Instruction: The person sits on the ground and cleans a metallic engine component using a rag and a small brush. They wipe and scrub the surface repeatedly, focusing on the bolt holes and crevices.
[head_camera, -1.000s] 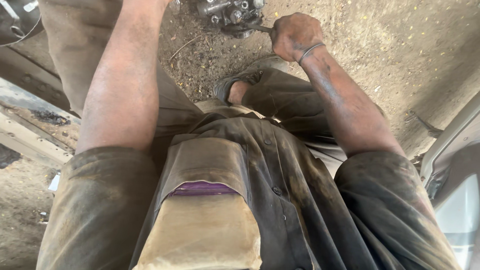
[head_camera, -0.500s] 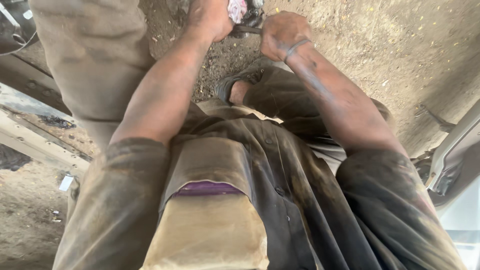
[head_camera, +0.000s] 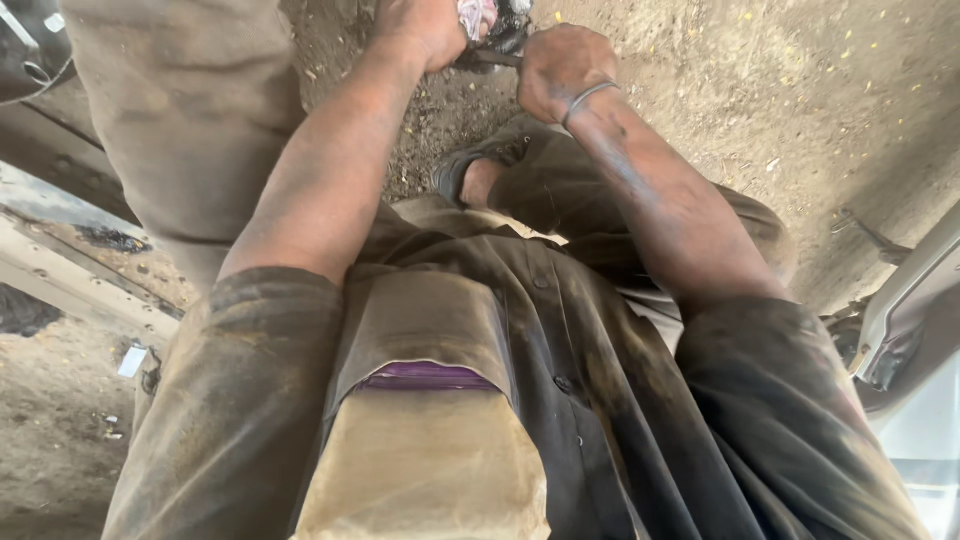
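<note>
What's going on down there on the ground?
A person in a grimy dark shirt sits or crouches over bare dirt ground. Both hands are up at a greasy metal part at the top edge of the view. The left hand presses a pinkish rag against it, while the right hand is clenched around a thin dark handle or rod. The part is mostly cut off, so its kind is unclear.

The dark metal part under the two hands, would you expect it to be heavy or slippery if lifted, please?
Probably heavy for its size: the metal part looks solid. Likely greasy, since the left hand and right hand are smeared dark. It should stay stiff; the rag beside it would flop.
</note>
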